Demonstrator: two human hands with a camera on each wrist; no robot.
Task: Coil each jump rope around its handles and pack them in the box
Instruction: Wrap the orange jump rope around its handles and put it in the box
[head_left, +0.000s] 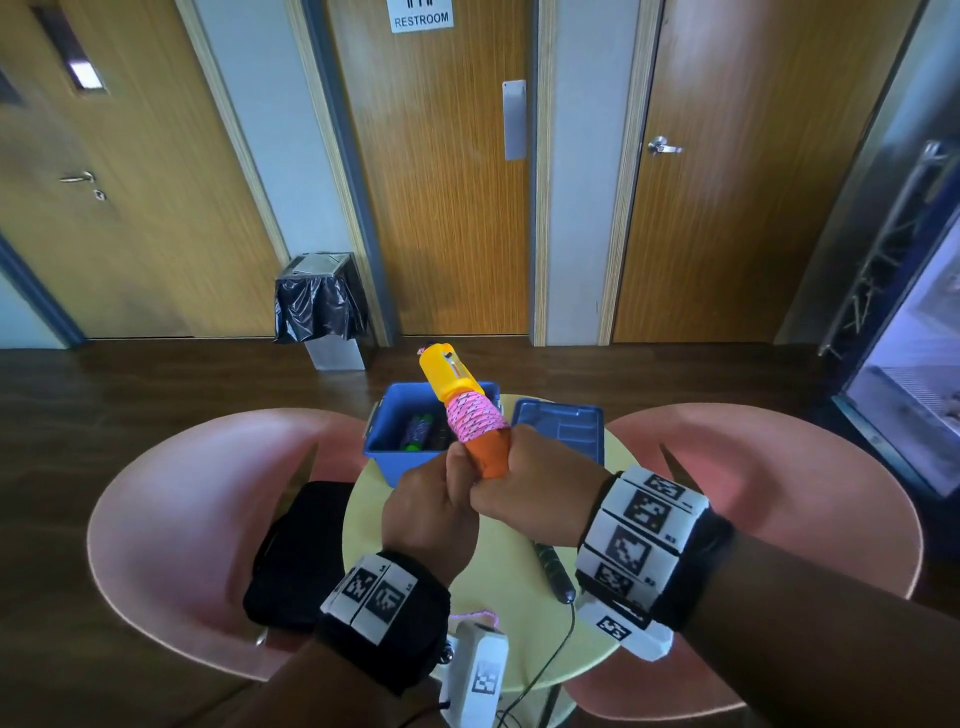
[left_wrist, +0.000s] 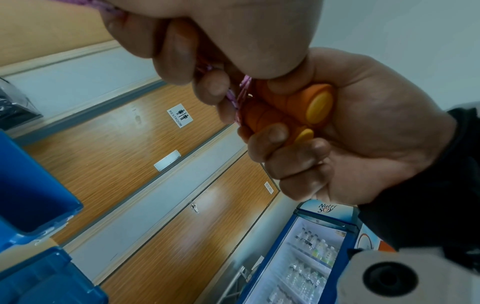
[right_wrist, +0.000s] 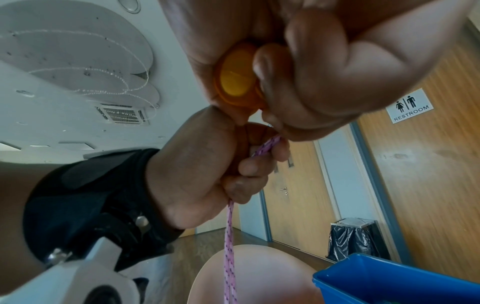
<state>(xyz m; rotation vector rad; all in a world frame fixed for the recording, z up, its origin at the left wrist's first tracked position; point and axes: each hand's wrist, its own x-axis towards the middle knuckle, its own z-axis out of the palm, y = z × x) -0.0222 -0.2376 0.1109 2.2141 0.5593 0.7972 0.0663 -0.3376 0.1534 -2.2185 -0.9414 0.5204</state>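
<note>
The two orange-and-yellow handles (head_left: 448, 372) are held side by side, tilted up over the blue box (head_left: 382, 453). Pink rope (head_left: 475, 421) is wound round their middle. My right hand (head_left: 524, 493) grips the orange lower ends (left_wrist: 285, 109), whose yellow caps (right_wrist: 236, 82) show. My left hand (head_left: 431, 512) is beside it and pinches the loose pink rope (right_wrist: 230, 236), which hangs down from its fingers (left_wrist: 210, 86). A coiled rope with green handles (head_left: 418, 434) lies in the box.
The box stands on a round yellow table (head_left: 509, 613), its blue lid (head_left: 558, 431) beside it. A dark-handled rope (head_left: 553, 569) lies on the table, its cord trailing off the near edge. Pink chairs (head_left: 171, 519) flank the table; a black bag (head_left: 296, 551) lies on the left one.
</note>
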